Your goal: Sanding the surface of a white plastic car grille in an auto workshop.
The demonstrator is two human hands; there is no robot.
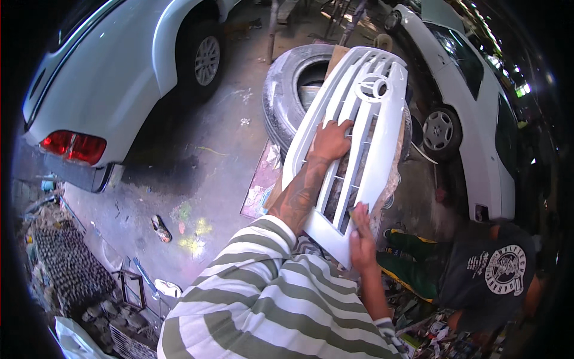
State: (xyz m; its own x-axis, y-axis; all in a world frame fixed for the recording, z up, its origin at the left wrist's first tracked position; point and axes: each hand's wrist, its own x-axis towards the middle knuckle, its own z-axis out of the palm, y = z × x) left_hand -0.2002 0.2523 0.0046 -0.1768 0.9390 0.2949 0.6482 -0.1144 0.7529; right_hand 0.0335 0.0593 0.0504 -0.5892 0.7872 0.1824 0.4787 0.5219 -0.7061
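Grille [384,152]: I'd guess light, stiff; hold rim [327,233] | left hand [330,142] half-curled, grip unclear | right hand [362,240] fingers straight, 6 o'clock

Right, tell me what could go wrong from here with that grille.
The grille might slip, as it seems to lie over a rounded tyre. Its thin slats could flex or crack if the left hand on them presses hard. The co-worker close by might bump the right hand.
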